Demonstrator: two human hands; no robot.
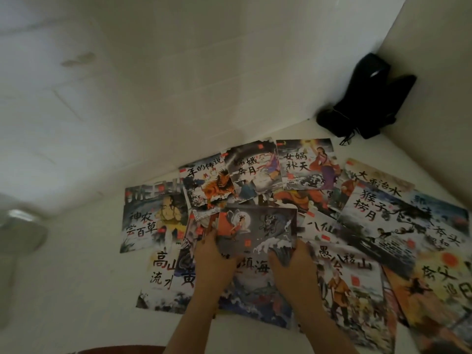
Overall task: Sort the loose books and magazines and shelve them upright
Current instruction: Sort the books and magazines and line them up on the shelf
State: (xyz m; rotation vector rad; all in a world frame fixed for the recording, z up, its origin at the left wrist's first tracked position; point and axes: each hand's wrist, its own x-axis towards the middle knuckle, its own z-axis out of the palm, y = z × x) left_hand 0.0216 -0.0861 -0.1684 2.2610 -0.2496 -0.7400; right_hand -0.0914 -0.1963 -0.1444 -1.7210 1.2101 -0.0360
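Several thin picture books with painted covers lie spread flat and overlapping on a white surface (89, 264). Both my hands hold one dark grey book (258, 228) with a dragon and waves, raised a little above the pile at the centre. My left hand (214, 261) grips its lower left corner. My right hand (291, 267) grips its lower right corner. Under it lies a blue sea-cover book (252, 295). A book with a yellow-robed figure (150, 218) lies at the left, and one with an old man (352, 284) lies at the right.
A black device with a cord (370, 98) stands in the back right corner where two white walls meet. A blurred grey round object (20, 226) sits at the left edge. More books (375, 218) reach toward the right wall.
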